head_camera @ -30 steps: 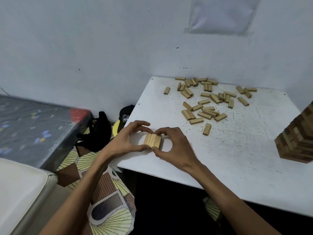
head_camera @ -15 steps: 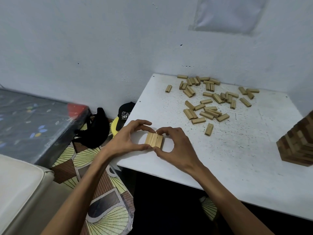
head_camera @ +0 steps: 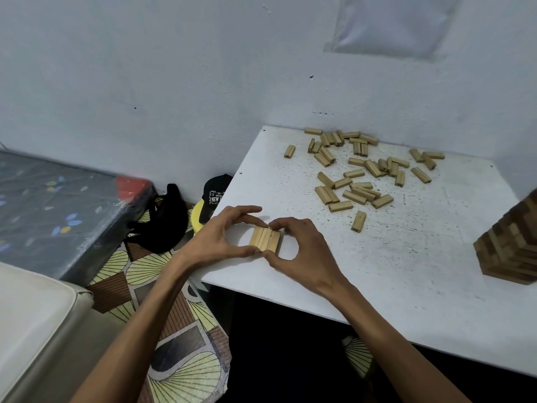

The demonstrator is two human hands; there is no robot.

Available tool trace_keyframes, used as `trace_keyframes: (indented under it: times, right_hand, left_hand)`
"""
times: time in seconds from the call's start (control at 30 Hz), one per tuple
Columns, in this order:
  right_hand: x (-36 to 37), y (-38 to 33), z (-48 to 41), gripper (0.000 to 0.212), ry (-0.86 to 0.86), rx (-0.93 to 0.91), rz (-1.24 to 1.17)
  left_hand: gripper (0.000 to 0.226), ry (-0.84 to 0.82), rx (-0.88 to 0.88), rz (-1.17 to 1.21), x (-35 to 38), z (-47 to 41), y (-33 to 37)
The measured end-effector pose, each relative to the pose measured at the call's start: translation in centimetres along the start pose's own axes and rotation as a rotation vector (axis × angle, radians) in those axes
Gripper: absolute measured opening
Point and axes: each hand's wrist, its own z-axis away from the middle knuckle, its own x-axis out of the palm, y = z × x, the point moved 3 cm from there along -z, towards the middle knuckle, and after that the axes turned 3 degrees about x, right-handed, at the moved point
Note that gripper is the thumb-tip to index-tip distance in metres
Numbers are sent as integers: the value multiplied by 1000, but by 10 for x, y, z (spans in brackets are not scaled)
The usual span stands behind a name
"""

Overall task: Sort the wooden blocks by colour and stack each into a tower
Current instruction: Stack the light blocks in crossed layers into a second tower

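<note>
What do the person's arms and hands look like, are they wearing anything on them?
Both arms are bare as far up as the picture shows: no sleeves in view. The left hand and the right hand wear no gloves, and no rings, watch or bracelets show on the fingers or wrists. The arms look slim, the fingers long. No marks or writing can be seen on them.

Over at three o'clock the dark block tower [head_camera: 511,251] runs off the right edge, so its top and far side are out of sight. At centre, the left hand [head_camera: 216,239] and right hand [head_camera: 302,251] cover the ends of the three light blocks [head_camera: 265,239], and fingertip contact at the far ends can't be judged. At nine o'clock the mattress [head_camera: 52,205] is cut by the frame, and the cap [head_camera: 216,196] lettering is only partly readable behind the table [head_camera: 406,271] edge.
</note>
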Motion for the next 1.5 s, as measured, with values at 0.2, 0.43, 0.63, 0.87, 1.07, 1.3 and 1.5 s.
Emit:
trace_keyframes:
  times: [0.2, 0.43, 0.63, 0.87, 1.07, 1.3, 1.5]
  right_hand:
    - [1, 0, -1, 50, -13, 1, -7]
    - [1, 2, -2, 51, -19, 12, -12]
    - [2, 2, -2, 52, -20, -7, 1]
    - [1, 3, 0, 62, -32, -14, 2]
    - [1, 5, 1, 65, -43, -25, -20]
    - [1, 6, 1, 62, -21, -27, -24]
    - [1, 7, 0, 62, -15, -28, -33]
  left_hand:
    - [78, -2, -16, 14, 0, 0, -1]
    - [78, 1, -29, 32, 1, 1, -1]
    - [80, -14, -42, 41, 0, 1, 1]
    - [88, -46, -24, 67, -2, 1, 5]
    - [86, -57, -24, 66, -4, 2, 5]
    - [82, -33, -39, 98, -8, 2, 3]
    - [78, -41, -44, 54, -6, 2, 4]
